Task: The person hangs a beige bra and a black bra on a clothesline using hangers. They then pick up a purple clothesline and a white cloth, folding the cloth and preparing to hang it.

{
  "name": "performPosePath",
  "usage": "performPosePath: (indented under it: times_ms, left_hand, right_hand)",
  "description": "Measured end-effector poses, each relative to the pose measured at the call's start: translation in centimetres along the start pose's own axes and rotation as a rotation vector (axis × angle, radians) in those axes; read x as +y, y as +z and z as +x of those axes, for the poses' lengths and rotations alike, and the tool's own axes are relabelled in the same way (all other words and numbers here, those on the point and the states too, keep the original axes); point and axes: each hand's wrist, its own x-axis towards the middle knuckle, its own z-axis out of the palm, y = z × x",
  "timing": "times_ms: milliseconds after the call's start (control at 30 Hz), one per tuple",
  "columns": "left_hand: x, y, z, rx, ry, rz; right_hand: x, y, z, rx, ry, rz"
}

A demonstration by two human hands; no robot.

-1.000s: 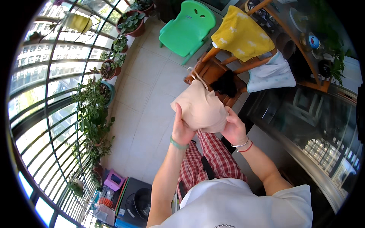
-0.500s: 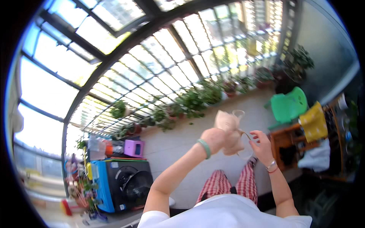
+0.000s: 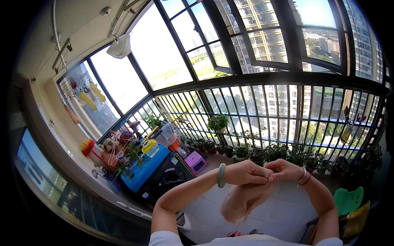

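A beige bra [image 3: 241, 201] hangs from my hands in front of my chest, above the tiled floor. My left hand [image 3: 245, 172], with a green bangle at its wrist, is closed on its upper edge. Fingers of my right hand [image 3: 286, 169] are pinched together against the left fingertips, on the same edge of the bra. The two hands touch each other. Their fingers partly cover the top of the bra, and its straps cannot be made out clearly.
A white garment [image 3: 120, 46] hangs from an overhead rail at the upper left; yellow socks [image 3: 87, 101] hang by the window. A black washing machine [image 3: 171, 177], blue-topped and loaded with things, stands left. Potted plants [image 3: 276, 153] line the railing. A green chair [image 3: 347, 201] stands right.
My view has tipped up and turned left. The hands have come together; the right fingers, earlier apart near a strap, are now pinched beside the left ones. The bra now hangs below them.
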Motion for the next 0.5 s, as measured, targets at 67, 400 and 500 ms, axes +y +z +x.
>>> performPosePath:
  times_ms: [67, 400, 500]
  left_hand:
    - [0.3, -0.7, -2.2, 0.065, -0.091, 0.011]
    - [-1.3, -2.7, -11.4, 0.276, -0.349, -0.182]
    - [-0.7, -3.1, -13.2, 0.379, -0.322, -0.227]
  right_hand:
    - [-0.5, 0.2, 0.2, -0.061, -0.022, -0.078]
    - [-9.5, -0.5, 1.1, 0.187, 0.15, 0.19]
    - [-8.6, -1.7, 1.3, 0.172, 0.119, 0.092]
